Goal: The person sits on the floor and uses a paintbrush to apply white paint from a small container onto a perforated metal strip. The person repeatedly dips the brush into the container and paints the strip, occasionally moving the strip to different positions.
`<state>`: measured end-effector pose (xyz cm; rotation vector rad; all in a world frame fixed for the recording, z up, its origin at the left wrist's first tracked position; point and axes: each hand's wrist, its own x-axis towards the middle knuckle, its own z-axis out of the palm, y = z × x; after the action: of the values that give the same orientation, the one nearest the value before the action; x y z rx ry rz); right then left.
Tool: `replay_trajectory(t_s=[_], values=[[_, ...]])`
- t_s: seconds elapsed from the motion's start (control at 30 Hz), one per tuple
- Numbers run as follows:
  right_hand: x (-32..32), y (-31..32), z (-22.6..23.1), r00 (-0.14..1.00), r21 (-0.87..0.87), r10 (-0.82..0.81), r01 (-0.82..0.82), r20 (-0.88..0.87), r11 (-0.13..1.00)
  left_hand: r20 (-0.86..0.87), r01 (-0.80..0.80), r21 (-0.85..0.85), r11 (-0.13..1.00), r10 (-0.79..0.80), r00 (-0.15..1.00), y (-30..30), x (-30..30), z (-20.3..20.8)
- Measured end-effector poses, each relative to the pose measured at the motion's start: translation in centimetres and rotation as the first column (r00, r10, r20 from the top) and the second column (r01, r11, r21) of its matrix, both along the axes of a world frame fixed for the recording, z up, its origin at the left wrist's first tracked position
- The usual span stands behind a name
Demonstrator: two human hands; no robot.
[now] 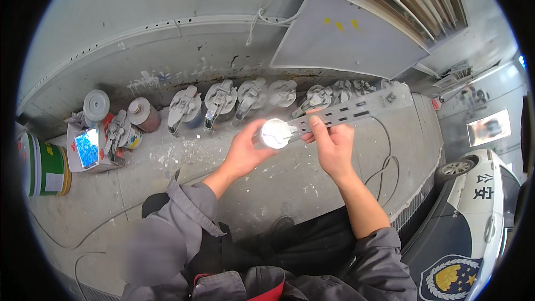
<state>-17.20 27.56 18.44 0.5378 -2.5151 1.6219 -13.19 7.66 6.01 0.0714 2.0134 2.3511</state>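
Note:
My left hand (245, 149) is wrapped round a small cup (275, 134) with white, paint-like stuff in it, held above the floor. From the right, my right hand (336, 149) grips a long, flat grey slotted stirring strip (365, 110), thumb on top. The strip's near end reaches the cup's rim, and white stuff shows there; how far it dips inside I cannot tell. Its far end points up and to the right. Beyond my hands, a row of lidded paint cans (221, 98) with spouts stands along the wall.
At the left stand a green paint bucket (51, 167), a white box (106, 163) with a bright blue-screened device (87, 147), and a reddish can (144, 115). Hoses (384, 161) lie on the floor. A panel (345, 36) leans at the back; a car (473, 212) stands at the right.

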Motion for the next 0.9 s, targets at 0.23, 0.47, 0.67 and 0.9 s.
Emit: replay_trajectory(t_s=[0.23, 0.47, 0.67, 0.9], values=[[-1.8, 0.7, 1.3, 0.938, -0.27, -0.171, 0.256, 0.302, 0.928, -0.002, -0.088, -0.121, 0.989, 0.089, 0.996, -0.3, -0.2, -1.4], [-0.8, 2.4, 5.4, 0.981, -0.319, -0.145, 0.181, 0.132, 0.93, -0.001, -0.119, -0.154, 0.981, 0.12, 0.993, -0.7, -0.3, -1.7], [0.9, 2.0, 6.0, 0.997, -0.132, 0.033, -0.043, -0.076, 0.99, -0.024, -0.053, -0.09, 0.995, 0.051, 0.998, -0.6, -0.3, -1.0], [-0.2, 0.1, 0.6, 1.0, 0.043, -0.006, 0.006, 0.01, 0.999, -0.016, 0.005, -0.035, 0.999, -0.006, 1.0, 0.0, 0.0, 0.1]])
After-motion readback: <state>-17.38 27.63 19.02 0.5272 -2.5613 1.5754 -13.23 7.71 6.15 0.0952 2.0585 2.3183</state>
